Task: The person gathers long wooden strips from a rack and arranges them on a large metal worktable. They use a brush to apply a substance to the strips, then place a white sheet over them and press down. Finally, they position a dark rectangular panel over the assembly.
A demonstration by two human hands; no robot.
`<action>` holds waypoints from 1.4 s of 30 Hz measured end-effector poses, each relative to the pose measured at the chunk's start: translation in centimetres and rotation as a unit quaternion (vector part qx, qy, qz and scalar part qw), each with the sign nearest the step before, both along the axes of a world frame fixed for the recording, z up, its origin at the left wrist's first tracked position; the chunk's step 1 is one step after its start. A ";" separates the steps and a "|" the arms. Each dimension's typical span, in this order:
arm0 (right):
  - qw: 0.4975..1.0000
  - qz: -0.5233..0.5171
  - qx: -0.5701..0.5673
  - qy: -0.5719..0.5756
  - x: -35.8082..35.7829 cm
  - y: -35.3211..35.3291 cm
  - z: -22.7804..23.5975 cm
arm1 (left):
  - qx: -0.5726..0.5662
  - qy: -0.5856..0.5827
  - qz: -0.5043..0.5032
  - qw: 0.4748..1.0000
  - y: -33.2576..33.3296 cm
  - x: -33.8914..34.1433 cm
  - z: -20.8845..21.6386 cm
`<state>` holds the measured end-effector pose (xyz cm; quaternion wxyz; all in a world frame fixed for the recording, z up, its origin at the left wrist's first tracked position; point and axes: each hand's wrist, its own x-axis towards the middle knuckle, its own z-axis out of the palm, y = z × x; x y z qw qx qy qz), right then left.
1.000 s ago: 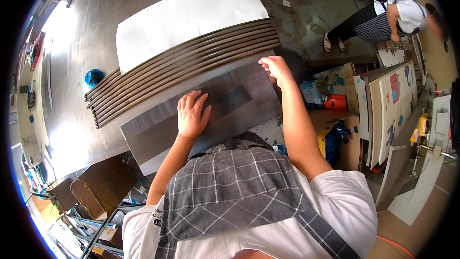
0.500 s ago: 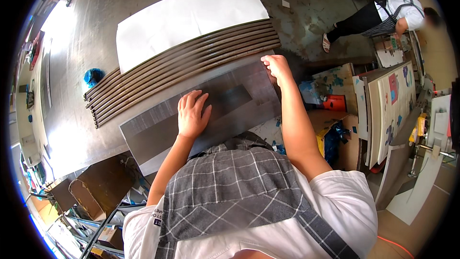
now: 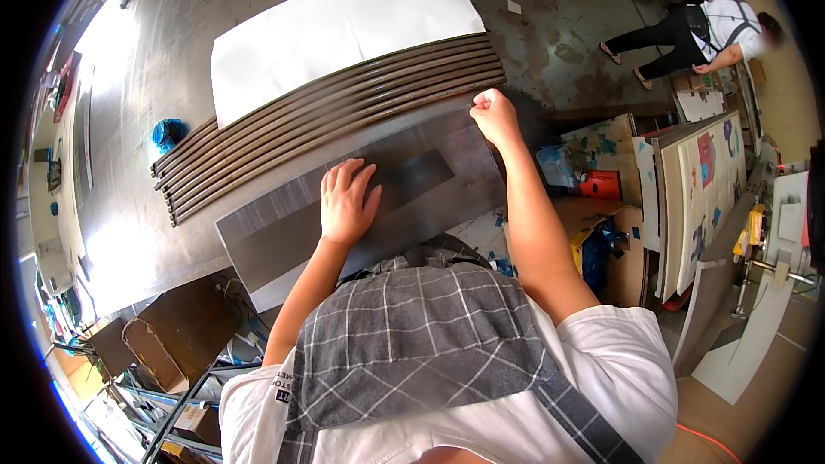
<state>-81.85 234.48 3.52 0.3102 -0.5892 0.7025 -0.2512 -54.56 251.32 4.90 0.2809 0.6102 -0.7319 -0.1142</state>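
A grey metal sheet (image 3: pixel 284 248) lies slanted at the table's front edge, right before my body. Its surface has a darker rectangular patch. My left hand (image 3: pixel 346 206) rests on the sheet with its fingers stretched out. At the sheet's far right corner, my right hand (image 3: pixel 496 120) is closed in a pinch; what sits between its fingertips is too small to make out. Just beyond the sheet lies a row of several long brown metal rods or tubes (image 3: pixel 335 106). A white sheet (image 3: pixel 344 39) partly covers their far side.
A blue roll-like bundle (image 3: pixel 169 134) sits on the metal table (image 3: pixel 185 43) by the rods' left ends. Boards (image 3: pixel 700 198) stand upright at the right, near a red object (image 3: pixel 600 185). Another person (image 3: pixel 713 30) stands at the far right.
My right hand has shifted slightly upward and its fingers look a little more curled. My left hand stays on the sheet. The other person has straightened and stepped to the right.
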 end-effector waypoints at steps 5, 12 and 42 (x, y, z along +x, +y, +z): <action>0.998 0.016 0.052 -0.009 -1.3 -1.5 -1.9 | -0.003 0.001 -0.002 1.000 -0.1 -0.1 0.1; 0.996 0.040 0.078 -0.006 -0.9 -0.8 0.3 | -0.005 -0.001 -0.003 1.000 -0.1 -0.2 0.1; 0.927 0.115 -0.335 -0.121 4.0 11.1 18.7 | 0.039 -0.079 0.079 0.993 -0.8 6.4 1.4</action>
